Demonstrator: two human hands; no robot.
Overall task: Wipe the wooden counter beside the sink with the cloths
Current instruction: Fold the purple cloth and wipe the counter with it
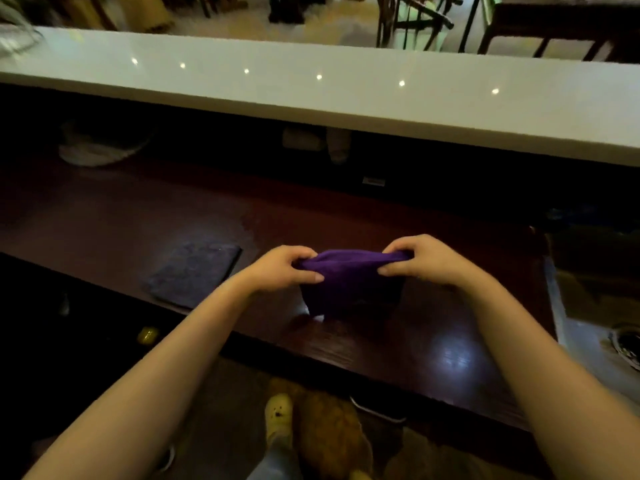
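Note:
A purple cloth [349, 285] hangs folded just above the dark wooden counter [138, 220], its lower edge near the wood. My left hand [282, 268] grips its upper left corner and my right hand [426, 259] grips its upper right corner, stretching the top edge between them. A second, grey-blue cloth [195, 271] lies flat and folded on the counter to the left of my left hand. The metal sink [588, 341] sits at the counter's right end.
A raised white bar top [346, 88] runs across the back, overhanging a dark recess. A white bowl-like item [97, 150] rests at the back left of the counter. The sink drain [627, 344] shows at far right. Chairs stand beyond the bar. My slippered foot [278, 414] is below.

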